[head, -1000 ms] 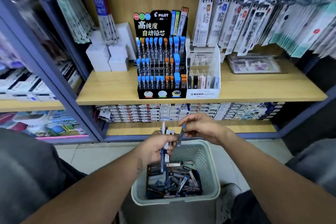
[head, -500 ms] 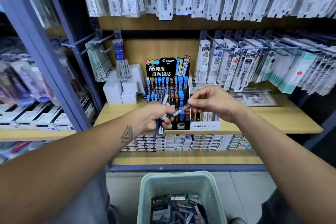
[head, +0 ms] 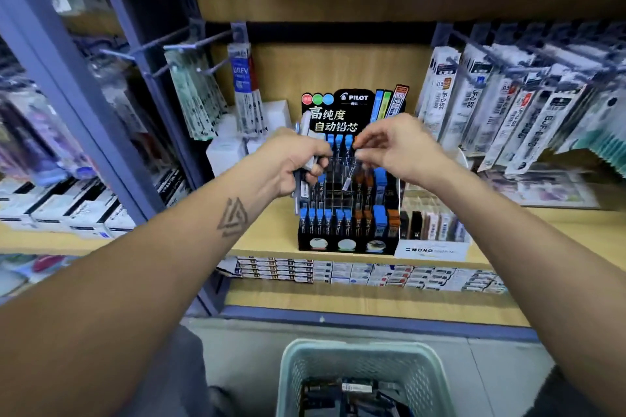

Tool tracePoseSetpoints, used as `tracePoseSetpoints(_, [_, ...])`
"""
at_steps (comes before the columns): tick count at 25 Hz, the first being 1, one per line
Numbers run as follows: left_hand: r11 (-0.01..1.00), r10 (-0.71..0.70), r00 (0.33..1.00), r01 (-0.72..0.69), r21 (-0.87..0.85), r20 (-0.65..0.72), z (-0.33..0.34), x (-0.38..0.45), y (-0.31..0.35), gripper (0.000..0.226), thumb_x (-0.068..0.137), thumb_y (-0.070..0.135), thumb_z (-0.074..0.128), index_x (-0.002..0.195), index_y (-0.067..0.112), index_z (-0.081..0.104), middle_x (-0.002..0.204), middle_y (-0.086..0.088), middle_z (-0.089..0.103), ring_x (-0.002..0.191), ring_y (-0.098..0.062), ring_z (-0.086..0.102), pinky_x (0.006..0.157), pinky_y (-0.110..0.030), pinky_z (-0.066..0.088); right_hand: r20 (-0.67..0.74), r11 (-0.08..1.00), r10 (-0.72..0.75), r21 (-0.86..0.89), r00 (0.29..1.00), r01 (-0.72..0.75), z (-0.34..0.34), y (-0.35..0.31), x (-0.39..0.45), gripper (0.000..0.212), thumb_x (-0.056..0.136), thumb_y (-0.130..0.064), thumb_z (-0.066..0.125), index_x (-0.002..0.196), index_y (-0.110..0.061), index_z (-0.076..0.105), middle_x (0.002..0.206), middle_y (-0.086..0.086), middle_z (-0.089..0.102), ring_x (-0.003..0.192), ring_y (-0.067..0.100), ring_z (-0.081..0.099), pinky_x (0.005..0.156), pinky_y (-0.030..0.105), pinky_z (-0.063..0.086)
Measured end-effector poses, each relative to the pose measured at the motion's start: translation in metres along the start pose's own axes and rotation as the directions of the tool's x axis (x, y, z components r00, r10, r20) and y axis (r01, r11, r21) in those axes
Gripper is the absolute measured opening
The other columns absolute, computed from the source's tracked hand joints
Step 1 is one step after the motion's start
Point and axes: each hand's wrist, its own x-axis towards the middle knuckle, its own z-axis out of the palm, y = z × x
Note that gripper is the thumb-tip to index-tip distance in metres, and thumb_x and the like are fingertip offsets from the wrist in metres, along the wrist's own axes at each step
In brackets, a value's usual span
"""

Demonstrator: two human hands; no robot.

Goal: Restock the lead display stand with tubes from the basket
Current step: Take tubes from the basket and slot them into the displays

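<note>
On the wooden shelf [head: 271,230], before the black tiered lead display stand [head: 349,200], the left hand [head: 291,162] grips several slim tubes [head: 306,149]; right hand [head: 399,149] fingers pinch one clear tube [head: 349,179].

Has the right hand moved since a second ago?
Yes. The right hand went from above the basket up to the lead display stand, pinching one tube.
</note>
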Motion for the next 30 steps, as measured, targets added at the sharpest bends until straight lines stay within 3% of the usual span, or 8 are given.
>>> tracePoseSetpoints(5, [0.999,0.031,0.999,-0.032,-0.033,-0.036,-0.008,0.008,0.002,0.017,0.09,-0.005,0.063,0.075,0.001,0.056,0.049,-0.007,0.053,0.034,-0.011,0.039,0.036,-0.017,0.029,-0.106,0.992,-0.048,-0.124,0.993,0.034,0.031,0.002,0.015,0.009,0.084,-0.022,0.08,0.092,-0.022,0.079,0.081,-0.01,0.069,0.079,0.006,0.065,0.079,0.021,0.051])
tracePoseSetpoints(11, [0.999,0.012,0.999,-0.014,-0.038,-0.046,-0.01,0.005,-0.001,0.018,0.088,-0.006,0.063,0.074,0.001,0.056,0.053,-0.01,0.054,0.035,-0.013,0.04,0.039,-0.018,0.029,-0.006,0.979,-0.01,-0.202,1.0,0.009,0.049,0.007,0.027,0.01,0.083,-0.021,0.08,0.093,-0.024,0.077,0.081,-0.009,0.07,0.08,0.013,0.067,0.081,0.032,0.057])
tracePoseSetpoints(20, [0.996,0.0,0.999,-0.005,-0.093,-0.048,-0.013,0.003,-0.005,0.015,0.089,-0.006,0.063,0.078,0.0,0.056,0.054,-0.01,0.054,0.037,-0.013,0.04,0.039,-0.018,0.029,0.038,0.81,-0.195,-0.557,0.98,0.183,0.071,0.006,0.016,0.012,0.091,-0.023,0.066,0.098,-0.023,0.076,0.097,0.003,0.063,0.095,0.03,0.061,0.077,0.041,0.053])
tracePoseSetpoints(21, [0.993,0.001,0.999,-0.007,-0.119,-0.051,-0.013,0.004,-0.005,0.014,0.089,-0.005,0.062,0.078,0.001,0.056,0.053,-0.01,0.054,0.036,-0.013,0.04,0.039,-0.018,0.029,0.008,0.868,-0.211,-0.458,0.977,0.192,0.068,0.002,0.014,0.013,0.092,-0.021,0.065,0.096,-0.022,0.076,0.094,0.002,0.064,0.092,0.027,0.062,0.075,0.04,0.053])
tracePoseSetpoints(23, [0.983,0.004,0.994,-0.024,-0.181,-0.111,-0.012,0.006,-0.004,0.012,0.088,-0.006,0.062,0.082,0.0,0.054,0.049,-0.009,0.052,0.035,-0.012,0.04,0.038,-0.017,0.029,0.021,0.997,-0.046,0.061,0.999,0.045,0.056,-0.012,0.004,0.009,0.094,-0.018,0.065,0.095,-0.014,0.073,0.085,0.008,0.072,0.077,0.024,0.067,0.067,0.036,0.054])
tracePoseSetpoints(25, [0.97,0.008,0.977,-0.058,-0.234,-0.212,-0.009,0.007,-0.002,0.012,0.087,-0.007,0.061,0.085,0.001,0.052,0.048,-0.008,0.051,0.034,-0.013,0.039,0.04,-0.017,0.03,0.271,0.858,0.052,0.48,0.961,-0.182,0.049,-0.027,-0.014,0.013,0.094,-0.014,0.067,0.098,-0.003,0.06,0.081,0.018,0.074,0.066,0.027,0.069,0.057,0.032,0.051])
tracePoseSetpoints(27, [0.963,0.011,0.958,-0.088,-0.256,-0.287,-0.005,0.006,-0.001,0.013,0.088,-0.006,0.06,0.085,0.003,0.051,0.052,-0.009,0.051,0.037,-0.016,0.04,0.043,-0.021,0.034,0.366,0.823,-0.016,0.534,0.93,-0.196,0.055,-0.033,-0.028,0.026,0.09,-0.013,0.072,0.101,-0.002,0.052,0.08,0.02,0.074,0.065,0.03,0.069,0.055,0.031,0.05])
tracePoseSetpoints(30, [0.955,0.016,0.943,-0.113,-0.275,-0.331,-0.004,0.007,-0.001,0.013,0.086,-0.007,0.058,0.078,0.002,0.052,0.056,-0.01,0.051,0.041,-0.018,0.044,0.046,-0.025,0.042,0.328,0.825,-0.064,0.549,0.943,-0.135,0.06,-0.033,-0.03,0.027,0.086,-0.002,0.074,0.102,-0.002,0.052,0.078,0.019,0.074,0.068,0.032,0.07,0.065,0.037,0.055])
